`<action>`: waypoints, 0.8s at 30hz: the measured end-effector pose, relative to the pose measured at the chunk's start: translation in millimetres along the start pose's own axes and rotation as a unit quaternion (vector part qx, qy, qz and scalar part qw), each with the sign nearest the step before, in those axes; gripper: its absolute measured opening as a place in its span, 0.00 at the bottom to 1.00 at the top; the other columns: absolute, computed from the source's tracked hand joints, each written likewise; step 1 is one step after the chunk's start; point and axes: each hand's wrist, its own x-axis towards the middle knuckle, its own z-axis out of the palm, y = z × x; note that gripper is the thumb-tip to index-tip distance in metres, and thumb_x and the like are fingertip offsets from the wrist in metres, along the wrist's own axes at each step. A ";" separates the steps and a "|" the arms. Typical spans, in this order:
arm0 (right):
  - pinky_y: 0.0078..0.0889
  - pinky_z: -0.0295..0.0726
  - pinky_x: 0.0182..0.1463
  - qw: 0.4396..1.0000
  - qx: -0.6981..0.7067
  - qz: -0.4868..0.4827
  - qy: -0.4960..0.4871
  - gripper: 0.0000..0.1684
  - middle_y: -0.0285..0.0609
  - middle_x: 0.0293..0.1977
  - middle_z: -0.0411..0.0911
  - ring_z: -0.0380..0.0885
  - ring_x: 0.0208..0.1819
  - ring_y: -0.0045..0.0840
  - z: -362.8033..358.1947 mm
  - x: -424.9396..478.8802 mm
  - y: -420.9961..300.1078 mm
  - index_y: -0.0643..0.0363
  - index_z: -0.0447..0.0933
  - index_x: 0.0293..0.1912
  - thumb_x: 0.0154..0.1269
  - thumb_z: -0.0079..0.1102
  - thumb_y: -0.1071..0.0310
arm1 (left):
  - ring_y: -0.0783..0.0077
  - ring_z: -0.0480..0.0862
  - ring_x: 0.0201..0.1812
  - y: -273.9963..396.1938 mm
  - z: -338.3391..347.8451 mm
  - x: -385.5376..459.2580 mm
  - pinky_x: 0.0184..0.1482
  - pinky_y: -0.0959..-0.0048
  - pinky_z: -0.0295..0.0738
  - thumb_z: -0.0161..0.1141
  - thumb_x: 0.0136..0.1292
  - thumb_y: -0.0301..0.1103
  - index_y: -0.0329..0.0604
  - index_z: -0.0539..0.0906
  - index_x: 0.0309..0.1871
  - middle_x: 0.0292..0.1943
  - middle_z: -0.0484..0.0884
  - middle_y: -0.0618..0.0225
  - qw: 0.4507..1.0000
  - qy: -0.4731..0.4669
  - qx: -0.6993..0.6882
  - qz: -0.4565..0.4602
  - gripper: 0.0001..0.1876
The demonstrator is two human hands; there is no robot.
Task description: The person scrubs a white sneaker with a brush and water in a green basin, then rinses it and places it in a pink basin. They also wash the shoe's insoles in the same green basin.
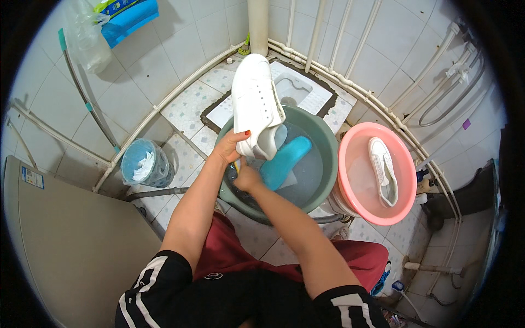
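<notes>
My left hand (228,148) grips a white lace-up sneaker (254,98) by its heel, thumb on the side. The shoe is tilted toe up above a green plastic basin (331,156), and its eyelets hold no laces. Just below the heel, my right hand (248,177) is closed around a slim yellow-edged object (236,166), mostly hidden by the fingers. A turquoise insole (287,162) lies in the basin's cloudy water. A second, paler insole (281,136) shows partly behind the shoe's heel.
At right, a pink basin (346,192) holds water and another white sneaker (382,170). A lined waste bin (164,166) stands left, near a grey appliance (78,242). Beyond the green basin is a squat toilet (316,92). A grey hose (158,192) crosses the tiled floor.
</notes>
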 end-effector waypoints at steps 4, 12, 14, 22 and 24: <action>0.32 0.76 0.40 0.974 0.221 0.038 -0.022 0.30 0.44 0.34 0.79 0.78 0.35 0.34 -24.2 -3.0 64.6 0.68 0.73 0.55 0.52 0.63 0.65 | 0.62 0.79 0.57 -7.4 -3.9 4.7 0.60 0.62 0.74 0.70 0.58 0.47 0.35 0.65 0.68 0.59 0.77 0.59 0.998 0.036 0.040 -0.020 0.41; 0.27 0.73 0.36 0.956 0.229 0.047 0.179 0.22 0.37 0.26 0.73 0.75 0.32 0.24 -133.5 -53.6 140.4 0.56 0.79 0.50 0.52 0.59 0.74 | 0.62 0.79 0.57 -12.4 -0.6 17.3 0.56 0.61 0.75 0.63 0.63 0.51 0.35 0.63 0.69 0.58 0.77 0.58 0.987 0.120 0.106 0.003 0.39; 0.29 0.78 0.40 0.971 0.060 0.007 0.232 0.20 0.39 0.25 0.73 0.79 0.34 0.25 -138.3 -46.6 154.8 0.50 0.80 0.52 0.58 0.62 0.66 | 0.63 0.80 0.55 -14.1 1.4 23.4 0.55 0.61 0.76 0.63 0.64 0.51 0.35 0.63 0.69 0.58 0.77 0.58 0.986 0.128 0.109 0.003 0.38; 0.24 0.81 0.33 0.872 0.480 -0.007 0.089 0.20 0.36 0.27 0.74 0.78 0.27 0.21 -149.3 -72.4 78.0 0.51 0.75 0.60 0.71 0.56 0.62 | 0.66 0.83 0.50 -13.7 -8.5 20.9 0.48 0.66 0.79 0.63 0.64 0.50 0.35 0.69 0.65 0.53 0.81 0.60 0.976 0.152 0.155 -0.013 0.34; 0.28 0.82 0.45 0.802 0.588 -0.093 0.036 0.31 0.40 0.42 0.75 0.80 0.38 0.24 -149.2 -68.7 79.0 0.54 0.65 0.68 0.66 0.60 0.70 | 0.66 0.83 0.49 -13.1 -5.8 20.0 0.47 0.66 0.79 0.64 0.64 0.50 0.35 0.70 0.64 0.52 0.81 0.60 0.969 0.169 0.179 -0.028 0.33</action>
